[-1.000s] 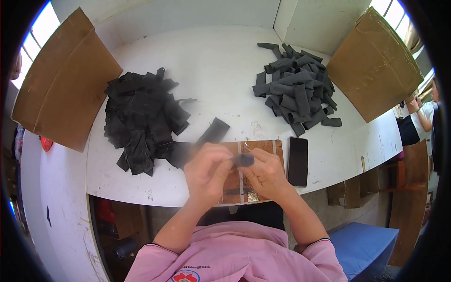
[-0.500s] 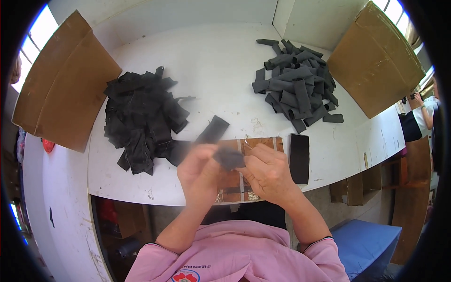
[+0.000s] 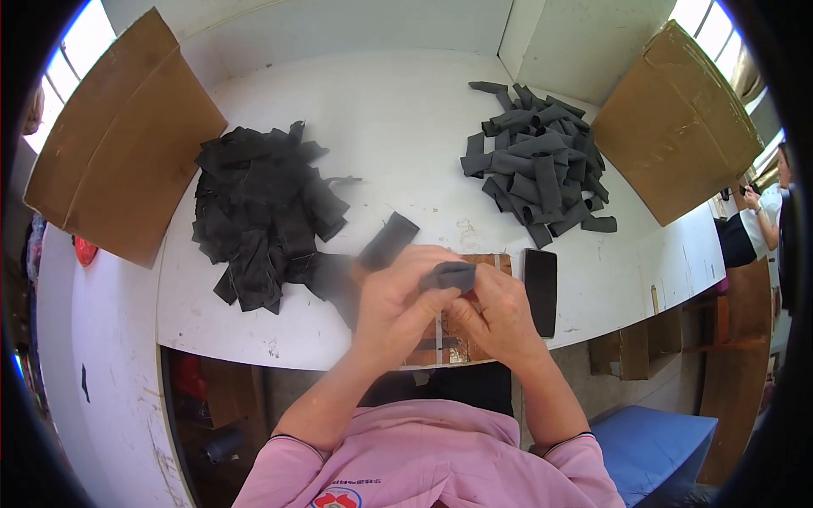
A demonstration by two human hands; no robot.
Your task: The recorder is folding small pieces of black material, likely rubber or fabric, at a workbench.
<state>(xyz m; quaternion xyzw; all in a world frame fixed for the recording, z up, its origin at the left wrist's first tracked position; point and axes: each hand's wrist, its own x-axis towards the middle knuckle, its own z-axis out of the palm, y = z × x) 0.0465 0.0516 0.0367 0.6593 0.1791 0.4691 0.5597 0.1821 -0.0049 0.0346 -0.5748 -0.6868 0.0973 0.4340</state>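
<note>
Black fabric strip (image 3: 428, 264) sits pinched between my left hand (image 3: 396, 298) and right hand (image 3: 495, 311), both closed on it above the table's (image 3: 406, 127) near edge, held up close between the flat pile (image 3: 262, 216) and rolled pile (image 3: 538, 173) so my fingers can work it.

Flat fabric pile (image 3: 262, 216) left on table (image 3: 406, 118), rolled pile (image 3: 538, 169) right, phone (image 3: 540, 290) near edge.

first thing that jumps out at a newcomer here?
Two dark fabric heaps on the white table: a flat-strip pile on the left, a rolled-piece pile on the right. At the near edge, the left hand and right hand pinch one dark piece between them.
</note>
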